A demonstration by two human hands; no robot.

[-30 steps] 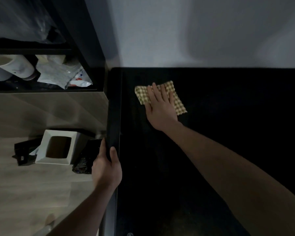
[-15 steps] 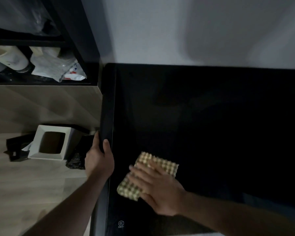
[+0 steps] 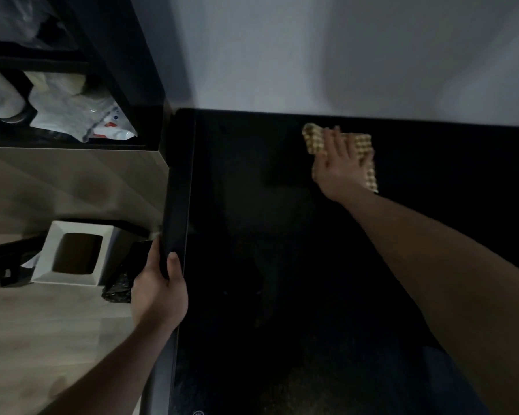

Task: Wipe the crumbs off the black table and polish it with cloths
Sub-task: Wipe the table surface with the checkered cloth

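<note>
The black table (image 3: 252,235) fills the middle and right of the head view, glossy and dark. A yellow checked cloth (image 3: 313,140) lies flat near the table's far edge by the wall. My right hand (image 3: 337,166) presses flat on the cloth, fingers spread and pointing away, blurred by motion. My left hand (image 3: 159,292) grips the table's left edge, thumb on top and fingers wrapped under the rim. No crumbs can be made out on the dark surface.
A white wall (image 3: 312,55) runs behind the table. Left of it stands a dark shelf (image 3: 126,85) with plastic bags and a white cup. On the wooden floor sit a white square bin (image 3: 72,256) and black bags (image 3: 120,283).
My right hand swept the cloth from the near left part of the table, where it was half a second ago, to the far edge and further right. My left hand kept its grip on the edge.
</note>
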